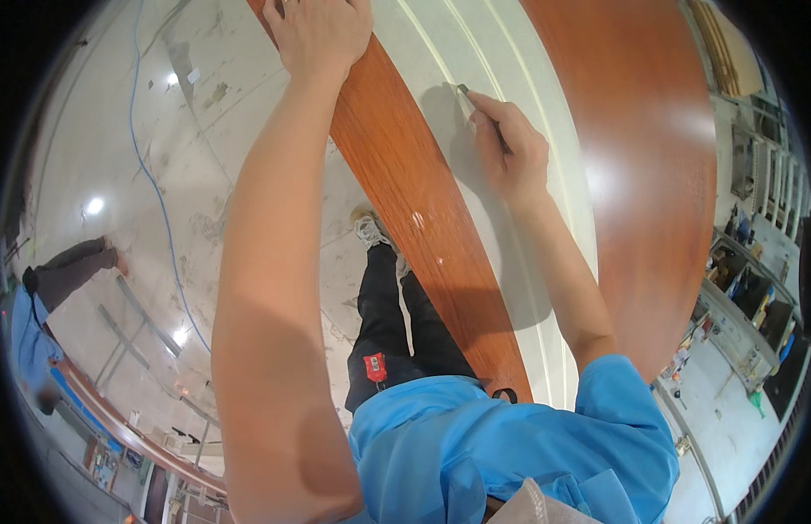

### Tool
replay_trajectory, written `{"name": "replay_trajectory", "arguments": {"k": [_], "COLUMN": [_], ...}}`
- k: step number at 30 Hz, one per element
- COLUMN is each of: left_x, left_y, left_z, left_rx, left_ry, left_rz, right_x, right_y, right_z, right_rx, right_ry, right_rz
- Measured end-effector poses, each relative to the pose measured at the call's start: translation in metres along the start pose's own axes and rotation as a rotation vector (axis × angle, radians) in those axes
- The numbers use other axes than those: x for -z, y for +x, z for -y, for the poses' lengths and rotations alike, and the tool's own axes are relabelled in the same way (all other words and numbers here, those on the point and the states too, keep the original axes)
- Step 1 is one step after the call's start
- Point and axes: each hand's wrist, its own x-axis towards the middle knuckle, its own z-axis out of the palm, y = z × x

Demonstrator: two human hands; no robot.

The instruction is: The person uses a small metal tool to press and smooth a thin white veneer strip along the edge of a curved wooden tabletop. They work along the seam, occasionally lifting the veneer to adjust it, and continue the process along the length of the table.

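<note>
A long reddish-brown wood-grain panel strip runs diagonally in front of me, beside a pale grey-white band with several raised light lines. Flat on the strip's far end lies my left hand, fingers spread over its left edge and partly cut off by the top of the picture. My right hand is closed around a slim dark hand tool. The tool's tip points up and left over the pale band, close to one light line. Its kind cannot be made out, since the fingers cover most of it.
A wide glossy reddish-brown panel borders the band on the right. A blue cable crosses the pale floor on the left. Another person in blue is at the far left. Shelves with tools stand at the right.
</note>
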Motion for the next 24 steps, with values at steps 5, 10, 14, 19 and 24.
{"name": "replay_trajectory", "arguments": {"k": [5, 10, 14, 19, 24], "left_x": [-0.0015, -0.0048, -0.0053, -0.0014, -0.0005], "left_y": [0.0023, 0.0023, 0.0044, 0.0056, 0.0073], "left_z": [-0.0003, 0.0043, 0.0036, 0.0024, 0.0011], "left_rx": [-0.009, -0.024, -0.034, -0.029, -0.008], "left_ry": [0.028, 0.021, 0.037, 0.034, 0.035], "left_rz": [-0.051, -0.081, -0.096, -0.084, -0.042], "right_x": [0.002, 0.0027, 0.0041, 0.0047, 0.0055], "right_y": [0.0024, 0.0031, 0.0042, 0.0033, 0.0012], "right_z": [0.0002, 0.0015, 0.0018, 0.0035, 0.0034], "right_rx": [0.011, 0.005, 0.001, -0.003, -0.001], "right_ry": [0.011, 0.026, 0.026, 0.026, -0.003], "right_rz": [0.014, 0.017, 0.024, 0.012, 0.019]}}
